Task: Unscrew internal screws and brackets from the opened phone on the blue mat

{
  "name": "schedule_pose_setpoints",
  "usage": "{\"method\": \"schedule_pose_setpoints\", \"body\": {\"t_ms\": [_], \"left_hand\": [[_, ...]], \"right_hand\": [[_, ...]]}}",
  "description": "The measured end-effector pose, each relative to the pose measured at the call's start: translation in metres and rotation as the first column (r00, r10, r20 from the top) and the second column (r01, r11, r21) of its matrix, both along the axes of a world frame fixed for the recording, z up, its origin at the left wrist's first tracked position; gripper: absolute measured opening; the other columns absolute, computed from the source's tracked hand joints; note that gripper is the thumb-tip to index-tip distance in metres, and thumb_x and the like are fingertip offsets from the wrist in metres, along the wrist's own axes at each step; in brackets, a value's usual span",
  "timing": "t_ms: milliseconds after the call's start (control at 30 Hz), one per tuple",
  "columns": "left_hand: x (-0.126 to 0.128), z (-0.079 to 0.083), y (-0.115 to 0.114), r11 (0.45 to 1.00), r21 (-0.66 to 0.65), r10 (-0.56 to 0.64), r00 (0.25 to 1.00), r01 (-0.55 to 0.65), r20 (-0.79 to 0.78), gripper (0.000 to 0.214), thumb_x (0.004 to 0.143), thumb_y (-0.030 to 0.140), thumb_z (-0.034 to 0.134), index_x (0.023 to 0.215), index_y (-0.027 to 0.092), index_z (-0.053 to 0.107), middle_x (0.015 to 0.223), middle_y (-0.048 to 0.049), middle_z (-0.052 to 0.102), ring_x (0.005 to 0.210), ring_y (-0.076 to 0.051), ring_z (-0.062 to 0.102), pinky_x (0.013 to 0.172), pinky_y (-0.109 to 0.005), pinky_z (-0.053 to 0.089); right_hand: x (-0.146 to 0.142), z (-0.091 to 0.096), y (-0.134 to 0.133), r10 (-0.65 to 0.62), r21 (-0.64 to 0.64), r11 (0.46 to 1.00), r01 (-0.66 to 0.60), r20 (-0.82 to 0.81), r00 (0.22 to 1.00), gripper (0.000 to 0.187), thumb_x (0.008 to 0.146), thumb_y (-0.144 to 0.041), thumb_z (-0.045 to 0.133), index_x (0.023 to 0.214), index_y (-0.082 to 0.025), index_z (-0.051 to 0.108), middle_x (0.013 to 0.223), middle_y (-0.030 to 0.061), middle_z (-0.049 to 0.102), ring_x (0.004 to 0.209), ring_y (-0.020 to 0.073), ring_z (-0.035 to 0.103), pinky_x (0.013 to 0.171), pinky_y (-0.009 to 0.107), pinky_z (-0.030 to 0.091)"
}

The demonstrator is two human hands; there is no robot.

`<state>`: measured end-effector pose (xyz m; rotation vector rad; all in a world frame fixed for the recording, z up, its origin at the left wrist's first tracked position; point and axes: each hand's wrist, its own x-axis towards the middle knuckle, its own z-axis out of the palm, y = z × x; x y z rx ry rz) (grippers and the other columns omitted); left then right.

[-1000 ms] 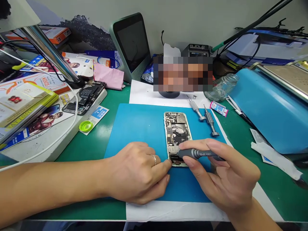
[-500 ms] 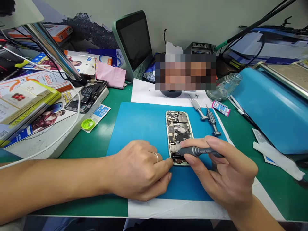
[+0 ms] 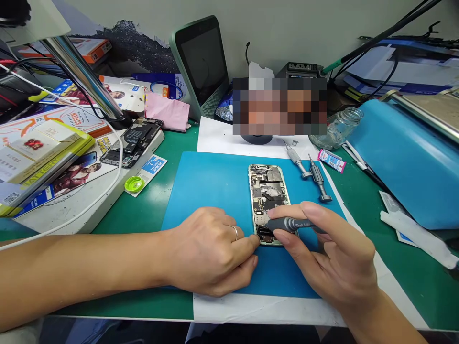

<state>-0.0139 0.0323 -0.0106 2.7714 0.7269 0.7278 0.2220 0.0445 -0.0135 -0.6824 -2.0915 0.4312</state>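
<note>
An opened smartphone (image 3: 259, 196) with bare circuit boards lies face up on a blue mat (image 3: 208, 184). My left hand (image 3: 211, 253), a ring on one finger, is curled closed, its fingertip against the phone's lower left corner, holding it steady. In my right hand (image 3: 333, 253) a grey screwdriver (image 3: 296, 224) is pinched between thumb and fingers, tilted over the phone's lower part. The driver's tip is hidden by my fingers. Two more screwdrivers, one silver (image 3: 297, 158) and one dark grey (image 3: 319, 179), lie right of the phone.
Left, a white box (image 3: 107, 205) carries another opened phone (image 3: 132, 143), a green lid (image 3: 134, 183) and packages. Behind stand a screen device (image 3: 204, 62) and a glass jar (image 3: 339, 129). A blue rolled sheet (image 3: 401, 162) lies right; a lamp pole (image 3: 84, 76) rises left.
The whole view has shifted slightly to the right. My right hand has rolled a little to the left around the screwdriver. My left hand stays at the phone's corner.
</note>
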Motion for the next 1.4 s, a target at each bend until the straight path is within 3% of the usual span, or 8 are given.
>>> {"method": "schedule_pose_setpoints", "body": {"t_ms": [300, 500, 600, 800, 1033, 1200, 1400], "left_hand": [[0.001, -0.001, 0.0, 1.0, -0.008, 0.0, 1.0, 0.0, 0.014, 0.034, 0.102, 0.021, 0.046, 0.098, 0.009, 0.077, 0.058, -0.0012, 0.061, 0.047, -0.02, 0.055, 0.046, -0.04, 0.041], [0.002, -0.002, -0.001, 1.0, -0.025, 0.002, 0.999, -0.001, 0.038, 0.031, 0.101, 0.02, 0.049, 0.105, 0.008, 0.077, 0.06, -0.001, 0.062, 0.046, -0.02, 0.054, 0.045, -0.041, 0.04], [0.003, -0.001, -0.001, 0.999, -0.035, 0.007, 0.999, -0.006, 0.039, 0.031, 0.1, 0.02, 0.049, 0.104, 0.009, 0.077, 0.06, -0.0006, 0.061, 0.045, -0.02, 0.051, 0.044, -0.041, 0.038], [0.003, -0.001, -0.001, 0.999, -0.037, 0.007, 0.999, -0.005, 0.042, 0.031, 0.101, 0.02, 0.048, 0.106, 0.009, 0.077, 0.06, -0.0006, 0.061, 0.046, -0.02, 0.051, 0.045, -0.041, 0.037], [0.002, -0.002, -0.001, 1.0, -0.028, 0.005, 0.999, -0.003, 0.052, 0.031, 0.1, 0.019, 0.05, 0.107, 0.007, 0.078, 0.06, -0.0007, 0.061, 0.045, -0.021, 0.052, 0.044, -0.041, 0.038], [0.002, -0.002, 0.0, 1.0, -0.025, -0.003, 0.999, 0.004, 0.042, 0.032, 0.1, 0.019, 0.049, 0.106, 0.007, 0.078, 0.059, -0.0002, 0.061, 0.046, -0.02, 0.054, 0.046, -0.041, 0.04], [0.002, -0.001, 0.0, 1.0, -0.023, 0.005, 0.999, -0.004, 0.039, 0.033, 0.1, 0.019, 0.048, 0.107, 0.006, 0.077, 0.058, -0.0003, 0.061, 0.046, -0.021, 0.055, 0.045, -0.041, 0.039]], "right_hand": [[0.0, 0.004, -0.004, 0.057, -0.044, 0.997, -0.057, -0.01, 0.998, 0.078, 0.095, 0.004, 0.054, 0.162, -0.034, 0.039, 0.139, 0.006, 0.072, 0.116, 0.0235, 0.074, 0.101, 0.045, 0.062], [-0.003, 0.008, 0.002, 0.116, 0.031, 0.993, -0.117, 0.014, 0.993, 0.077, 0.094, 0.006, 0.052, 0.162, -0.028, 0.039, 0.121, 0.0079, 0.071, 0.105, 0.0202, 0.07, 0.089, 0.04, 0.062], [-0.003, 0.013, 0.005, 0.069, 0.088, 0.993, -0.073, 0.04, 0.997, 0.073, 0.093, 0.006, 0.054, 0.157, -0.026, 0.046, 0.109, 0.0059, 0.069, 0.095, 0.0183, 0.067, 0.084, 0.036, 0.06], [-0.005, 0.012, 0.006, 0.117, 0.074, 0.99, -0.118, 0.025, 0.993, 0.072, 0.094, 0.008, 0.05, 0.158, -0.023, 0.043, 0.123, 0.0088, 0.068, 0.11, 0.0195, 0.067, 0.094, 0.039, 0.059], [-0.005, 0.015, 0.004, 0.015, 0.129, 0.991, -0.022, 0.058, 0.998, 0.064, 0.094, 0.003, 0.057, 0.15, -0.027, 0.054, 0.101, 0.0045, 0.069, 0.09, 0.0194, 0.066, 0.079, 0.035, 0.058], [-0.005, 0.015, 0.005, 0.089, 0.087, 0.992, -0.094, 0.051, 0.995, 0.065, 0.095, 0.004, 0.052, 0.154, -0.024, 0.048, 0.123, 0.0088, 0.071, 0.109, 0.0222, 0.069, 0.096, 0.041, 0.058], [-0.006, 0.015, 0.006, 0.006, 0.16, 0.987, -0.016, 0.067, 0.998, 0.063, 0.093, 0.004, 0.056, 0.149, -0.025, 0.055, 0.1, 0.0043, 0.068, 0.091, 0.0194, 0.065, 0.084, 0.037, 0.056]]}}
